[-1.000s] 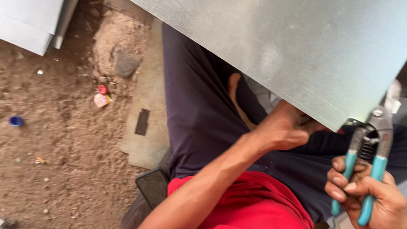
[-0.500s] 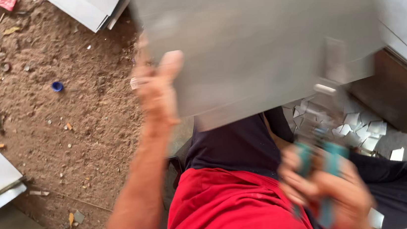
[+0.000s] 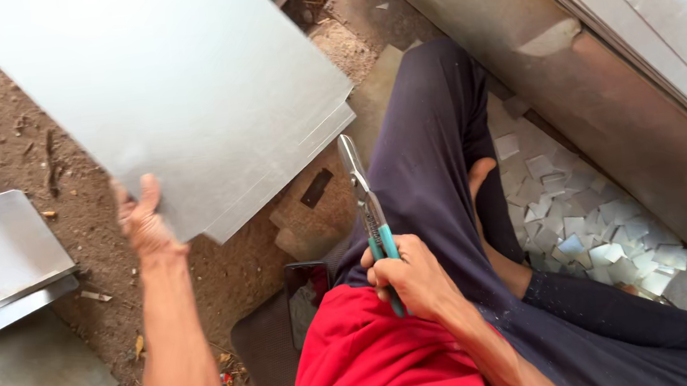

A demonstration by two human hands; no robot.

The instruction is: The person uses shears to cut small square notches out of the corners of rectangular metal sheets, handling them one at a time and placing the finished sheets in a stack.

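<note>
Setting a metal sheet aside, snips in hand

Right hand [image 3: 409,277] fully closed around teal-handled tin snips [image 3: 368,207], blades shut. Left hand [image 3: 143,222] pinches the near edge of a grey metal sheet [image 3: 175,100] held over the dirt ground [image 3: 13,158]; next, judging by this, lay it flat

I see a sheet [image 3: 174,92] of dull grey metal — smooth, matt sheen. My snips [image 3: 369,211] have bare steel blades and glossy teal plastic grips. The small offcuts [image 3: 590,228] are shiny metal. Trousers [image 3: 442,167] are dark cloth; the ground [image 3: 13,158] is rough, dry dirt.
</note>
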